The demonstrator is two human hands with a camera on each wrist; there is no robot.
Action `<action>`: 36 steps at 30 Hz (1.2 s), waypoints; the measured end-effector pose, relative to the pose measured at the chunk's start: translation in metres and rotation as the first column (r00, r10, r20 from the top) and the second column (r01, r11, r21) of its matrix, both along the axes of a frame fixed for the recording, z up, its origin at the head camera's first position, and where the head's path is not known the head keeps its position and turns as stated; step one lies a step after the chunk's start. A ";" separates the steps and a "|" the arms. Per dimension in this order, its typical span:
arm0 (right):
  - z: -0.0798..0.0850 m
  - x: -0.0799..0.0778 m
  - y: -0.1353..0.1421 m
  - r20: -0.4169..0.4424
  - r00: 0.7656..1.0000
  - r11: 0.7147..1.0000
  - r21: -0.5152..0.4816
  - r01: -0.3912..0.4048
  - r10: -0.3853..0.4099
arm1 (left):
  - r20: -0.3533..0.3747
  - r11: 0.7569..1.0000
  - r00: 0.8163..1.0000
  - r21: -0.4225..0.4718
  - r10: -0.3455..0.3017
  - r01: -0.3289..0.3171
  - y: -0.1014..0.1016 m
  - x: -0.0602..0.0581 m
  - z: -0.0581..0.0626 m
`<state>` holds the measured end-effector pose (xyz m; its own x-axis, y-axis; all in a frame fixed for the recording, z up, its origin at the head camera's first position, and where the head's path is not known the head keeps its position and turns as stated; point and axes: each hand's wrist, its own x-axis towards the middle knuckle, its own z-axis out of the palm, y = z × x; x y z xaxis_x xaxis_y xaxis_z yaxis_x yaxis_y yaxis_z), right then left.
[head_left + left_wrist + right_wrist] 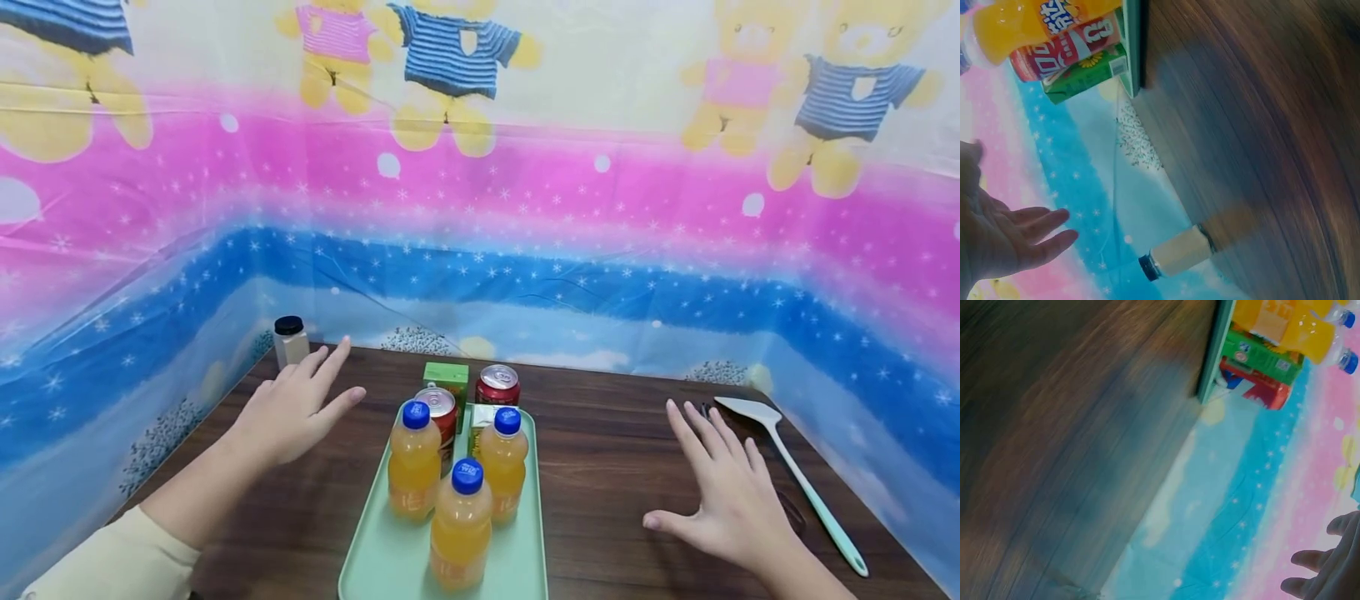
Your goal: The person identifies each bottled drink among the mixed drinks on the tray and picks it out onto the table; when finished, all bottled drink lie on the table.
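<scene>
My left hand (288, 408) hovers over the table left of a green tray (375, 567), its fingers spread and holding nothing. On the tray's other side, my right hand (731, 504) is also spread and holds nothing. Three orange drink bottles with blue caps stand on the tray, the front bottle (461, 533) nearest me. Behind them are a red soda can (438, 408), another red can (498, 385), a green drink carton (447, 377) and a second carton (483, 417), partly hidden by the bottles.
A black-capped jar (291, 343) with pale contents stands at the back left, beyond my left hand. A spatula (806, 483) with a pale green handle lies right of my right hand, which partly covers a dark object (792, 510). A printed curtain (525, 275) surrounds the wooden table (615, 442).
</scene>
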<state>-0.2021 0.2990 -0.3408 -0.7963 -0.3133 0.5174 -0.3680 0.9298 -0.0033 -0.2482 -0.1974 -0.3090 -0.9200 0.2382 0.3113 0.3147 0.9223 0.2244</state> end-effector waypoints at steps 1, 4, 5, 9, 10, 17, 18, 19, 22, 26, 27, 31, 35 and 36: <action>0.001 0.000 -0.002 -0.004 1.000 1.000 -0.018 -0.020 0.020 | 0.034 0.999 0.999 0.043 -0.002 0.001 0.000 -0.002 0.000; 0.005 0.001 -0.009 -0.006 0.997 0.995 -0.069 -0.078 0.077 | 0.141 0.986 0.990 0.167 -0.008 -0.016 0.003 -0.009 -0.002; 0.005 0.002 -0.011 -0.002 0.995 0.992 -0.086 -0.095 0.095 | 0.171 0.979 0.985 0.204 -0.011 -0.025 0.004 -0.011 -0.004; 0.006 0.005 -0.018 0.039 0.985 0.968 -0.197 -0.158 0.168 | 0.243 0.957 0.970 0.280 0.005 -0.075 0.010 -0.020 -0.012; 0.006 0.006 -0.019 0.057 0.981 0.958 -0.233 -0.168 0.186 | 0.255 0.952 0.967 0.294 0.011 -0.088 0.011 -0.021 -0.014; 0.004 0.012 -0.033 0.065 0.958 0.877 -0.424 -0.227 0.279 | 0.335 0.907 0.941 0.384 0.039 -0.174 0.018 -0.028 -0.028; 0.004 0.013 -0.035 0.052 0.955 0.863 -0.444 -0.240 0.292 | 0.355 0.897 0.934 0.399 0.041 -0.191 0.018 -0.030 -0.030; 0.005 0.014 -0.038 0.041 0.951 0.850 -0.462 -0.253 0.306 | 0.373 0.886 0.927 0.415 0.042 -0.207 0.019 -0.031 -0.032; 0.005 0.017 -0.048 0.029 0.932 0.801 -0.520 -0.295 0.362 | 0.440 0.854 0.897 0.448 0.048 -0.265 0.023 -0.034 -0.038; 0.005 0.020 -0.060 0.038 0.890 0.727 -0.593 -0.347 0.455 | 0.517 0.841 0.854 0.436 0.058 -0.321 0.029 -0.036 -0.045; 0.005 0.021 -0.063 0.036 0.879 0.710 -0.606 -0.359 0.476 | 0.534 0.839 0.844 0.433 0.054 -0.328 0.031 -0.037 -0.046; 0.006 0.021 -0.073 0.036 0.836 0.639 -0.664 -0.389 0.547 | 0.573 0.834 0.819 0.431 0.042 -0.344 0.036 -0.037 -0.051; 0.002 0.021 -0.082 0.062 0.786 0.572 -0.721 -0.391 0.615 | 0.587 0.824 0.809 0.442 0.034 -0.355 0.040 -0.037 -0.056; 0.001 0.021 -0.084 0.072 0.775 0.562 -0.732 -0.386 0.627 | 0.591 0.821 0.806 0.442 0.036 -0.361 0.041 -0.036 -0.058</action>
